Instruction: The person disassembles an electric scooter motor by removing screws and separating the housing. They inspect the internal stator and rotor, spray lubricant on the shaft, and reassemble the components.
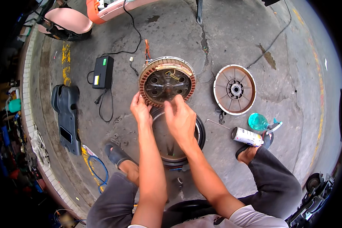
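A motor stator (185, 92) with a ring of copper windings stands tilted in front of me. My left hand (141, 110) grips its lower left rim. My right hand (181, 119) is closed, its fingertips together at the near end of the rusty central shaft (168, 89); the hand hides part of that contact. Orange wires (147, 49) rise from the stator's far left edge. Beneath my hands lies a round black-rimmed wheel hub (167, 146), partly covered by my forearms.
A round motor cover (242, 78) lies to the right. Near my right foot are a white spray can (247, 136) and a teal spray bottle (257, 121). A hex key (218, 124) lies nearby. Leftward are a black charger (103, 72), loose screws (119, 118) and a dark plastic panel (66, 119).
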Demonstrator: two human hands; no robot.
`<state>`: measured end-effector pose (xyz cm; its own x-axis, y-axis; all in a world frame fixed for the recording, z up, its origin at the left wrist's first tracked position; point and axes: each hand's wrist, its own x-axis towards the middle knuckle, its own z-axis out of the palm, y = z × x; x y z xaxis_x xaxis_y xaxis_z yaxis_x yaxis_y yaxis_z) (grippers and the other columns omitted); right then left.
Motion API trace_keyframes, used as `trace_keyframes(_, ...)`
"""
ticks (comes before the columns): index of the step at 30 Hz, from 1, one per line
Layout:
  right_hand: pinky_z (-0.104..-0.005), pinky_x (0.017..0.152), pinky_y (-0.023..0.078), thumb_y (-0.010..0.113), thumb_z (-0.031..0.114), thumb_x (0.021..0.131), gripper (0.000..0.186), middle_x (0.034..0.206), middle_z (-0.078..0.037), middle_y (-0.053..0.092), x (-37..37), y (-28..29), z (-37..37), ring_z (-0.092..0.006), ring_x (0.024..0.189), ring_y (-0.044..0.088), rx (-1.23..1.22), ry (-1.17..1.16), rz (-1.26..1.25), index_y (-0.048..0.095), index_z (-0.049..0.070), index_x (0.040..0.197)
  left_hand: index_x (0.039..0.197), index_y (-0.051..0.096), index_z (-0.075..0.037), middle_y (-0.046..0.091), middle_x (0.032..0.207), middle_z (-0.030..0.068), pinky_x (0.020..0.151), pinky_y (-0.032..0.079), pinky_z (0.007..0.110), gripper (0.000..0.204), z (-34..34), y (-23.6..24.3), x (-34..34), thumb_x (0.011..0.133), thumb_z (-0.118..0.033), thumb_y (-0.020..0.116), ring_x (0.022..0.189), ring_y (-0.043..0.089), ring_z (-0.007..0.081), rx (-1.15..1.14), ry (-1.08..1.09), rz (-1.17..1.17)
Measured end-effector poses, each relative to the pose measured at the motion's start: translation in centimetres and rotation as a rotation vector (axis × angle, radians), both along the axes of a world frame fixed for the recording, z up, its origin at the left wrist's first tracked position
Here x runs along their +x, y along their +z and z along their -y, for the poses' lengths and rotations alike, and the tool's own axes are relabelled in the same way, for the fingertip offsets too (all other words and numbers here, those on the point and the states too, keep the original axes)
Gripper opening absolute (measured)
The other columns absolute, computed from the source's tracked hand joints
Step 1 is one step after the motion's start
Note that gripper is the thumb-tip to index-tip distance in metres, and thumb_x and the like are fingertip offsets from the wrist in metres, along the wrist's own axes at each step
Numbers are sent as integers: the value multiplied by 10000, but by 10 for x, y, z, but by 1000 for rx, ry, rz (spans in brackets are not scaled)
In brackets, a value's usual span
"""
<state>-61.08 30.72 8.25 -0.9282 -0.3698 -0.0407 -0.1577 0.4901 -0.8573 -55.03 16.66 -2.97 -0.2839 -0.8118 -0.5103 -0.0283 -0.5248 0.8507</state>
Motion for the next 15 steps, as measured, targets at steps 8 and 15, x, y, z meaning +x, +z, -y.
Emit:
trace_keyframes(8,-504,613,506,691,226,944,246,809,-192,687,1,0,0,-435,723,670,-9,5,28,552,24,912,1374,554,20,677,1198,115,828,626,392,333,-1,4,-3,1095,-154,502,1013,697,212,-3,14,30)
trace_keyframes(15,-415,591,511,745,263,923,299,725,-178,685,-18,3,-13,-334,641,679,-160,-5,189,645,0,821,1359,559,80,694,1219,161,924,532,315,430,-12,8,-8,1070,-236,596,1060,671,194,-383,2,70)
